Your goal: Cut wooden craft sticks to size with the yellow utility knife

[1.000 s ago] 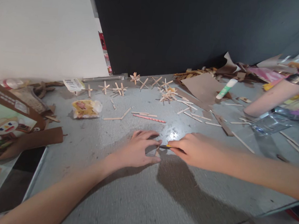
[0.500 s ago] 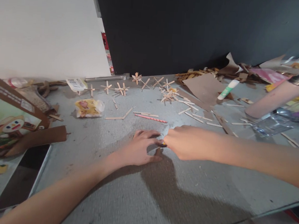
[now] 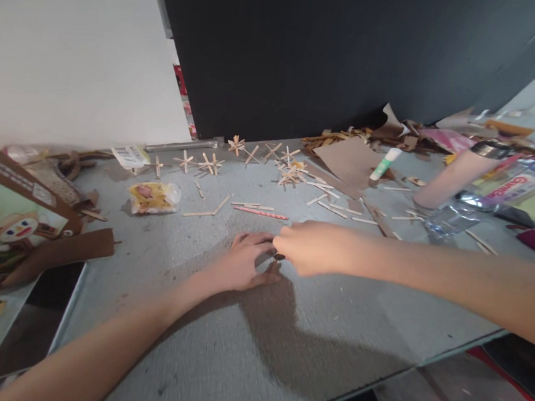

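My left hand [image 3: 249, 264] rests on the grey table [image 3: 199, 356], its fingers curved and thumb apart, the fingertips reaching my right hand [image 3: 307, 247]. My right hand is closed, knuckles up, around something mostly hidden. A small dark piece [image 3: 279, 256] shows between the two hands; I cannot make out what it is. Just beyond them lie a red-and-white striped stick [image 3: 261, 212] and a few plain wooden sticks. Farther back stand small star shapes of crossed sticks [image 3: 211, 164], with a heap of sticks [image 3: 292, 174] to their right.
A yellow packet [image 3: 153, 198], a printed carton [image 3: 20, 224] and a dark flat device [image 3: 36, 315] are on the left. To the right are a glue stick [image 3: 385, 164], a pink flask [image 3: 459, 175], a clear bottle [image 3: 519, 186] and cardboard [image 3: 347, 162]. A black panel rises behind.
The camera view has shifted, so the table's things appear farther left. Both hands keep nearly the same pose together; the yellow bit between them no longer shows.
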The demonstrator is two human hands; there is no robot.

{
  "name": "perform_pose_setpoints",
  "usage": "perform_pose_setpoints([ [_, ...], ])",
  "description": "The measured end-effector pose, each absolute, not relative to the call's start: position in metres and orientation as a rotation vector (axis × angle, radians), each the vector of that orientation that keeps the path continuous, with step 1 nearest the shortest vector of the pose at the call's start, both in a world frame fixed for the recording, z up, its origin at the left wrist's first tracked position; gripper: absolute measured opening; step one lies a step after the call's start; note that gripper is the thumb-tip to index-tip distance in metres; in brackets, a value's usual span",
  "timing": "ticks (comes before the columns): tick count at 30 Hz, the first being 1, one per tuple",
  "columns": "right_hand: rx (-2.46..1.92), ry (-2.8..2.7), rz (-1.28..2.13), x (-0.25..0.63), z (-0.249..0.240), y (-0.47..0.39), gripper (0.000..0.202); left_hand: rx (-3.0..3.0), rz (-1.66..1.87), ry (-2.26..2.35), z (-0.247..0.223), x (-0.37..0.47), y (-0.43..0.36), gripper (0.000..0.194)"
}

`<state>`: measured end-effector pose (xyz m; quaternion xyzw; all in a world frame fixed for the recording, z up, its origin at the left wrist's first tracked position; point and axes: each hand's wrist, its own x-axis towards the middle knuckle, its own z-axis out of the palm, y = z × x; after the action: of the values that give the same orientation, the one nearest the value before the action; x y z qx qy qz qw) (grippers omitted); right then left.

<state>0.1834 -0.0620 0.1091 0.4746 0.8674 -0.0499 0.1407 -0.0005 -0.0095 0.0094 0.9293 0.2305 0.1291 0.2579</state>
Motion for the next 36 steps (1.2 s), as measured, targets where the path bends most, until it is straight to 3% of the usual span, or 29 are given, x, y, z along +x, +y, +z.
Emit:
perform_pose_setpoints([
  [5, 1.444, 2.369, -0.301, 0.188, 0.118, -0.059, 0.018, 2.364, 0.476, 0.639, 0.007, -0.002, -0.010, 0.058],
  [8, 1.427, 2.534, -0.427, 0.204, 0.116, -0.058, 0.025, 1.872, 0.761, 0.606, 0.002, -0.005, 0.000, 0.046],
  [11, 1.586, 2.715, -0.235, 0.224, 0.103, -0.059, 0.028, 1.226, 1.235, 0.685, -0.003, -0.008, 0.014, 0.032],
  [13, 1.609, 2.926, 0.017, 0.236, 0.087, -0.058, 0.030, 0.974, 1.355, 0.742, -0.004, -0.010, 0.021, 0.025],
  [16, 1.514, 3.343, 0.332, 0.247, 0.056, -0.052, 0.031, 0.936, 1.310, 0.741, -0.003, -0.009, 0.020, 0.023],
  [22, 1.616, 3.645, 0.203, 0.250, 0.012, -0.040, 0.028, 1.097, 1.217, 0.754, 0.003, -0.005, 0.009, 0.018],
  [27, 1.812, 3.611, 0.246, 0.257, 0.009, -0.041, 0.029, 1.103, 1.194, 0.780, 0.003, -0.006, 0.010, 0.016],
  [36, 1.723, 3.736, 0.258, 0.265, 0.011, -0.045, 0.027, 1.106, 1.182, 0.777, 0.003, -0.007, 0.010, 0.015],
])
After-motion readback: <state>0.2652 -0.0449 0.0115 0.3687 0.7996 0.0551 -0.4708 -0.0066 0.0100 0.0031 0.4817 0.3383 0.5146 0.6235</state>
